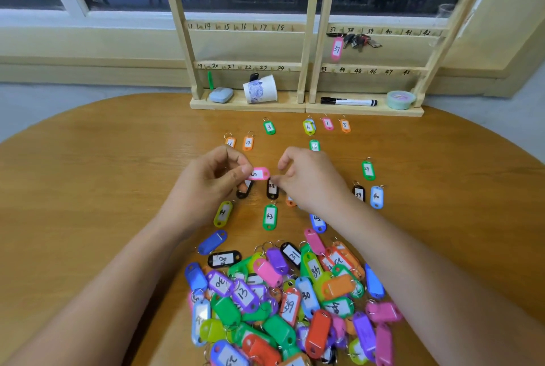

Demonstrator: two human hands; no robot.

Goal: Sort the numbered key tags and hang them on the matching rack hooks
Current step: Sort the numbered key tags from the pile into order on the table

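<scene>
While left hand (212,179) pinches pink tag (259,174) by its left end, tag runs crosswise, free end just beside curled right hand (309,179); can't tell its grip.

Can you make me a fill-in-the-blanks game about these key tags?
The held tag, between left hand and right hand, is coloured ___.
The hanging tag on the rack reads ___.
The paper cup lies on its ___.
Missing words: pink, 37, side.

wooden table (88,188) | tag pile (280,300) | spread tags (269,127) | rack (362,109), seemingly two units
</scene>
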